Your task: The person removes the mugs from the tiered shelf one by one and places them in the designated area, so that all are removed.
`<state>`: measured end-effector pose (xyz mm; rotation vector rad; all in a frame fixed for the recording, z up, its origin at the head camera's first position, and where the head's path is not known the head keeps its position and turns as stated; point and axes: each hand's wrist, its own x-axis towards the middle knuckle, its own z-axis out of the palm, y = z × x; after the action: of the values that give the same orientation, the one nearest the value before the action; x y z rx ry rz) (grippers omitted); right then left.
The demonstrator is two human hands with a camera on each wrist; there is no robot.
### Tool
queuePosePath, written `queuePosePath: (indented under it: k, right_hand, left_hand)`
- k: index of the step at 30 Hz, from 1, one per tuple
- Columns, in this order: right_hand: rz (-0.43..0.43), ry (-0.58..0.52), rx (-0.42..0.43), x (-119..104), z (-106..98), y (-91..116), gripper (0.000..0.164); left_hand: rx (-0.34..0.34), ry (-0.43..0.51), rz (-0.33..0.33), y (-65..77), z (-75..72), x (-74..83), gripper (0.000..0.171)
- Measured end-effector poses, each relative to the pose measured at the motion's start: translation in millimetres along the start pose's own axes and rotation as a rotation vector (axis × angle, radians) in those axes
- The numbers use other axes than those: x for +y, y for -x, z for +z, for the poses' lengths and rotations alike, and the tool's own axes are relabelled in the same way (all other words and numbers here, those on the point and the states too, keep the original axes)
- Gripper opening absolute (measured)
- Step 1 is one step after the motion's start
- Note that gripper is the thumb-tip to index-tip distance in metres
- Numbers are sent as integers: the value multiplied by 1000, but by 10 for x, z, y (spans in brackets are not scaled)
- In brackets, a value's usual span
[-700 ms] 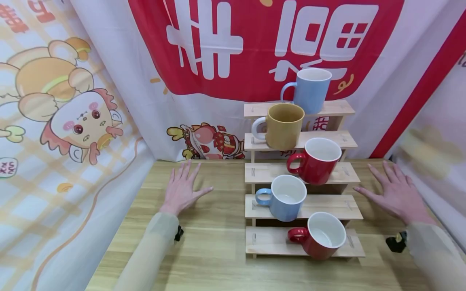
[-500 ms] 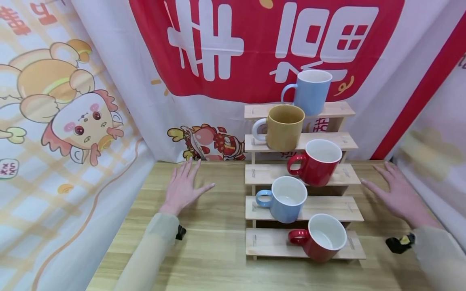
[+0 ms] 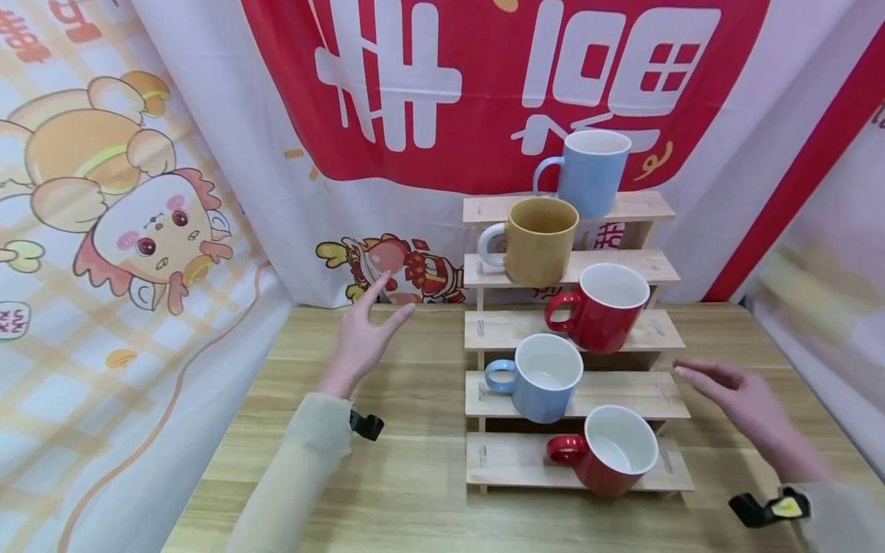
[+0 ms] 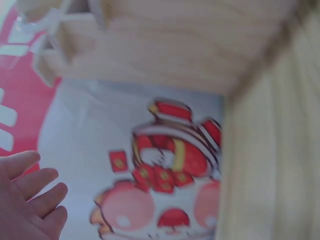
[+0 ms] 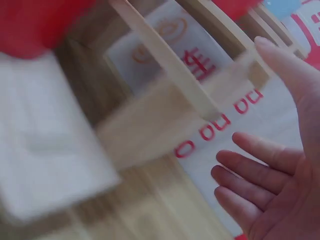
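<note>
Recorded on the table (image 3: 401,480): tiered wooden shelf (image 3: 622,392) with five mugs (image 3: 601,322), at three o'clock from the left hand (image 3: 361,342) and at nine o'clock from the right hand (image 3: 750,403), clearly nearer to the latter and just beside its fingertips, with contact there impossible to tell. Thumb well apart from fingers (image 5: 250,166) on both hands, with nothing held in either. As to orientation: a climb from six o'clock up toward twelve, in boards (image 3: 508,465) long from nine to three, under upright mugs with handles (image 3: 568,442) toward about nine.
</note>
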<state>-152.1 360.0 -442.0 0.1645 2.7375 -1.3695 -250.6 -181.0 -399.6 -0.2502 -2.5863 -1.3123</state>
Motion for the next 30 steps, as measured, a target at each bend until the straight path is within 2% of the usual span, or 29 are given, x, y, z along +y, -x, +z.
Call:
queuePosePath:
  k: [3,6,9,14,21,26,30]
  right_hand:
    - [17,-1,0,2,156,42,67]
    - [41,4,15,4,284,61,68]
    - [71,-60,30,36,369,77,64]
    - [95,-204,32,71,427,94,61]
    - [82,-241,39,89,426,82,57]
    - [86,-241,35,91,436,83,59]
    - [94,-220,37,82,436,89,61]
  left_hand:
    - [29,93,14,-18,17,151,71]
    - [46,155,57,-52,38,288,68]
    - [61,192,107,-91,54,425,65]
    - [63,255,166,-197,31,700,71]
    - [17,411,234,-477,9,1190,67]
    - [-18,479,238,-721,40,1510,66]
    - [-44,506,236,-915,89,1707,68]
